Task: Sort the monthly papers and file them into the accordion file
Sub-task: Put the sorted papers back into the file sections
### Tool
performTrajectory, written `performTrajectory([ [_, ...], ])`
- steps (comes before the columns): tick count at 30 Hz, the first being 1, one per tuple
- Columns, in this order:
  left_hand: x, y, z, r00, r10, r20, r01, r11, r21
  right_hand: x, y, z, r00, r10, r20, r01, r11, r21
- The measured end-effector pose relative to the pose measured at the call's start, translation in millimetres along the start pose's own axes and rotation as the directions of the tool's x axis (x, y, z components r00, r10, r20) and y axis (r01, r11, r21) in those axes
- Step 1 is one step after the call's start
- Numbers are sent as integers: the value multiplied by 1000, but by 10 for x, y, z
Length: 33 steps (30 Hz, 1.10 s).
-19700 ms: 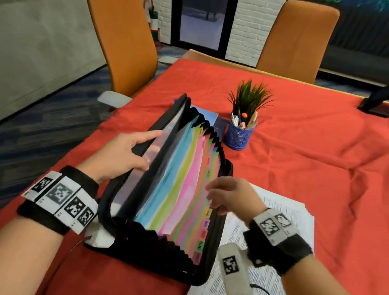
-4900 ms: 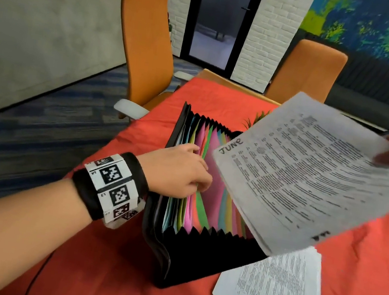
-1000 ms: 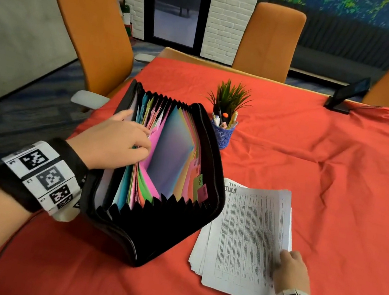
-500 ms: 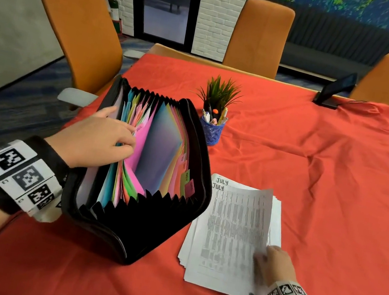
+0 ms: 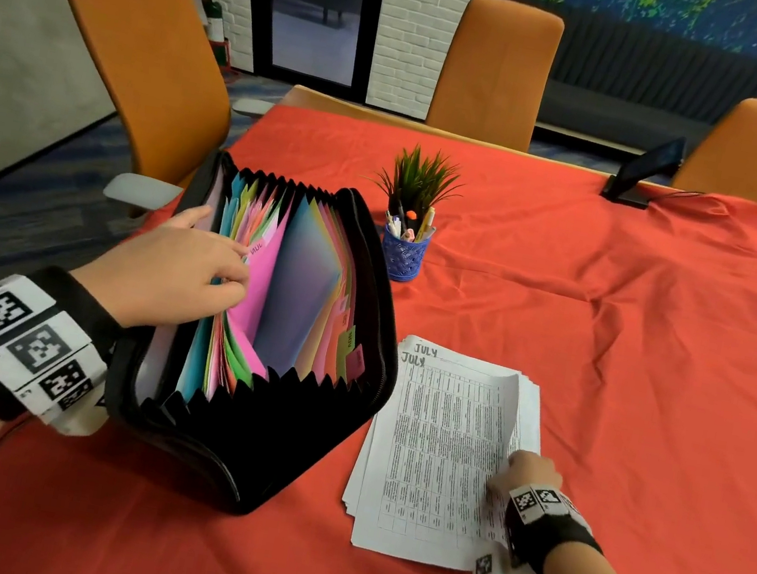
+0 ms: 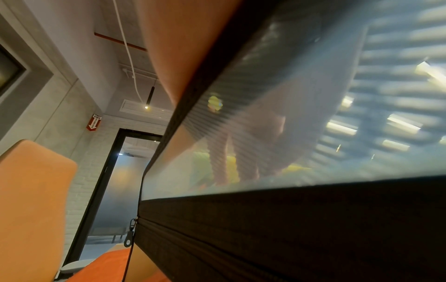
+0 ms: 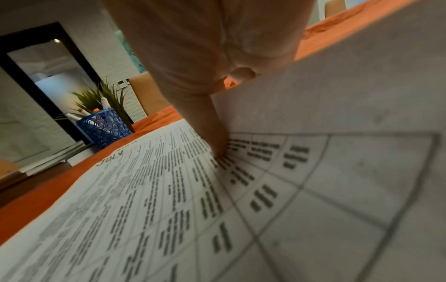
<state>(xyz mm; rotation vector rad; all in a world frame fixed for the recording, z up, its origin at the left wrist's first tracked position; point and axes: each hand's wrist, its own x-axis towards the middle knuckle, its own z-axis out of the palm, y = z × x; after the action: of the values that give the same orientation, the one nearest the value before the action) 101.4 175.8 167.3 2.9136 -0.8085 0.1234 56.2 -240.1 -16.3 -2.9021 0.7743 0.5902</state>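
Evidently ready for the next sheet, the accordion file [image 5: 263,367] stands open near the desk's left edge, the left hand [image 5: 168,274] with curled fingers holding dividers apart. Just right, the right hand [image 5: 528,474] pinches and lifts the top July paper [image 5: 440,447] off its stack.

Top sheet's [image 5: 441,452] right edge newly lifted

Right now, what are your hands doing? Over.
Left hand holding accordion file dividers apart. Right hand lifting top July sheet. Nothing blocking.
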Motion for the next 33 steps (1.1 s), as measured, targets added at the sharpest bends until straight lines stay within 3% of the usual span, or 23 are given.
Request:
performTrajectory([
  [3,-5,2,4,1000,-8,-4,8,1000,-6,16,5,1,1000,-10,-1,10,999,-34],
  [6,-5,5,1,1000,-11,2,11,1000,-9,-31,-7,55,996,-29,-84,26,999,-45],
  [10,-4,14,-4,1000,-9,4,9,1000,-11,-118,-3,94,949,-171,-264,128,976,-174],
  [12,1,26,-9,1000,-8,6,8,1000,-16,-145,0,89,938,-221,-268,169,964,-205],
  [16,9,32,-8,1000,-8,18,8,1000,-5,-157,93,62,946,-212,-244,214,977,-16],
  [18,7,22,0,1000,-5,25,5,1000,10,-173,199,46,931,-221,-292,266,956,126],
  [21,12,16,1,1000,-4,20,4,1000,10,-147,355,97,893,-272,-359,355,915,189],
  [27,34,34,2,1000,7,10,-7,1000,-7,-62,496,287,823,-457,-338,459,885,-80],
  [33,73,68,0,1000,9,15,-9,1000,-3,-107,413,208,888,-431,-160,358,867,-347],
])
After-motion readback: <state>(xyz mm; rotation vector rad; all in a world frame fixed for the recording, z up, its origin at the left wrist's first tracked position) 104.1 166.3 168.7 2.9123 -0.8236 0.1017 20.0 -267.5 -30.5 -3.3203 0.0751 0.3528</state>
